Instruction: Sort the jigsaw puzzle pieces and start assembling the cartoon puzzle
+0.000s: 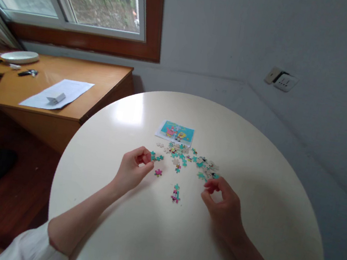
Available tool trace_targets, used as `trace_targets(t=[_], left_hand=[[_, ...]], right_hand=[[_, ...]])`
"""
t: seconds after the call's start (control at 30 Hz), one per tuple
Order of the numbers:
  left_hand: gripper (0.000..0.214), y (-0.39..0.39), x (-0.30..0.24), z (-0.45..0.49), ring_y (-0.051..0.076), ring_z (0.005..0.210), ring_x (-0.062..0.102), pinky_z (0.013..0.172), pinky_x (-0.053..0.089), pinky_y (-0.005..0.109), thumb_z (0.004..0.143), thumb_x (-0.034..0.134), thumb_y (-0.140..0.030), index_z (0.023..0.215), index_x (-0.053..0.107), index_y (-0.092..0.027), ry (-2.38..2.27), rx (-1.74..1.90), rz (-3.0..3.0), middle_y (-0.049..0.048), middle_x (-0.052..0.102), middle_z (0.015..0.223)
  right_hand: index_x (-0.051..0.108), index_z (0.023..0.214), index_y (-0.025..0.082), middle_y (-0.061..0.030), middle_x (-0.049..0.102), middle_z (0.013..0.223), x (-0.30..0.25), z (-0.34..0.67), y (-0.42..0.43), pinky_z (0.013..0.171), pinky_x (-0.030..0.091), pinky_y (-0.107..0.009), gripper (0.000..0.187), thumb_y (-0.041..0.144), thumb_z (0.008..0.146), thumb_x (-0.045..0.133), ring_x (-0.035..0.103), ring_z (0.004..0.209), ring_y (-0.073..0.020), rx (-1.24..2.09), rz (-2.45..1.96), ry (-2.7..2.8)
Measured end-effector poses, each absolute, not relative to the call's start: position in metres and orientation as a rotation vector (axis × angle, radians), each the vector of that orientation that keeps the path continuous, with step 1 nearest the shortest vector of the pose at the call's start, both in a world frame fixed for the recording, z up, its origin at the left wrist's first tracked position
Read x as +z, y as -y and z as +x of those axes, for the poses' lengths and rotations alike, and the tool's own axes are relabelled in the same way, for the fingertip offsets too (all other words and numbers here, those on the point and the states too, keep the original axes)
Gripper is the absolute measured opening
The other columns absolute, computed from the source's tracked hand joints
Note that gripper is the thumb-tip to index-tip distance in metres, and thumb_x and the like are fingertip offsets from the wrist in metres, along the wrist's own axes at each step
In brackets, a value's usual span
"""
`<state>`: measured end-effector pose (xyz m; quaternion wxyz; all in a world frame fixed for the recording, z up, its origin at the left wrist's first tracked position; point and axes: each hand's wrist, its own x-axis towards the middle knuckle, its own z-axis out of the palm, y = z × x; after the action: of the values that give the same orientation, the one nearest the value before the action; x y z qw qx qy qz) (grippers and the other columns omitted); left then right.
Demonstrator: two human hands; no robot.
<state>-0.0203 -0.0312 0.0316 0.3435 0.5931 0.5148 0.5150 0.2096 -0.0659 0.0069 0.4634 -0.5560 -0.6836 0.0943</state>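
From the head camera, the puzzle looks like it has only just got going. One small joined bit, pink and teal, lies alone on the round white table. Most of the work looks left to do. The pile of loose pieces is scattered just below the picture card.

The left hand is curled, and its thumb and finger pinch the end of a teal piece at the left edge of the pile. A pink piece lies just beside that hand, not touching it.

The right hand is curled at the right edge of the pile. Its fingertips are close together there. I cannot tell if it holds a piece. The joined bit sits between the two hands, apart from both.
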Motion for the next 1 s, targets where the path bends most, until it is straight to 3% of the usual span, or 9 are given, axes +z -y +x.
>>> trace_targets(t=[0.2, 0.53, 0.7, 0.9, 1.0], left_hand=[[0.012, 0.031, 0.03, -0.021, 0.006, 0.049, 0.038, 0.048, 0.033, 0.019, 0.062, 0.055, -0.017, 0.055, 0.044, -0.016, -1.338, 1.329, 1.564, -0.0062, 0.041, 0.05], [0.005, 0.028, 0.018, -0.023, 0.007, 0.052, 0.043, 0.05, 0.036, 0.02, 0.069, 0.054, -0.02, 0.067, 0.053, -0.015, -1.355, 1.204, 1.738, -0.0028, 0.051, 0.058], [0.009, 0.026, 0.014, -0.025, 0.007, 0.048, 0.041, 0.049, 0.034, 0.019, 0.075, 0.049, -0.02, 0.072, 0.057, -0.016, -1.466, 1.059, 1.914, -0.0054, 0.046, 0.051], [0.021, 0.028, 0.01, -0.026, 0.012, 0.061, 0.053, 0.057, 0.041, 0.024, 0.073, 0.06, -0.033, 0.086, 0.065, -0.018, -1.5, 0.835, 2.13, 0.0029, 0.059, 0.075], [0.021, 0.03, 0.008, -0.024, 0.013, 0.064, 0.055, 0.06, 0.043, 0.025, 0.071, 0.062, -0.03, 0.087, 0.067, -0.018, -1.473, 0.756, 2.155, 0.005, 0.059, 0.081]], right_hand=[[0.05, 0.064, 0.022, 0.0051, 0.049, 0.055, 0.006, 0.21, 0.065, 0.05, 0.04, -0.023, 0.009, 0.013, 0.062, 0.048, 0.048, 0.05, -0.0111, 0.232, -1.349, 1.688], [0.052, 0.058, 0.022, 0.0041, 0.052, 0.054, 0.006, 0.212, 0.063, 0.052, 0.041, -0.024, 0.008, 0.015, 0.062, 0.049, 0.05, 0.05, -0.0119, 0.262, -1.353, 1.711], [0.055, 0.061, 0.021, 0.004, 0.055, 0.053, 0.004, 0.212, 0.062, 0.053, 0.042, -0.025, 0.007, 0.018, 0.064, 0.05, 0.052, 0.049, -0.0123, 0.291, -1.4, 1.678], [0.059, 0.066, 0.021, 0.0035, 0.056, 0.054, -0.003, 0.213, 0.059, 0.056, 0.044, -0.027, 0.007, 0.02, 0.067, 0.052, 0.052, 0.05, -0.0128, 0.25, -1.386, 1.694], [0.061, 0.069, 0.021, 0.0029, 0.056, 0.053, -0.007, 0.214, 0.058, 0.056, 0.044, -0.027, 0.011, 0.022, 0.07, 0.05, 0.053, 0.052, -0.0142, 0.223, -1.402, 1.695]])
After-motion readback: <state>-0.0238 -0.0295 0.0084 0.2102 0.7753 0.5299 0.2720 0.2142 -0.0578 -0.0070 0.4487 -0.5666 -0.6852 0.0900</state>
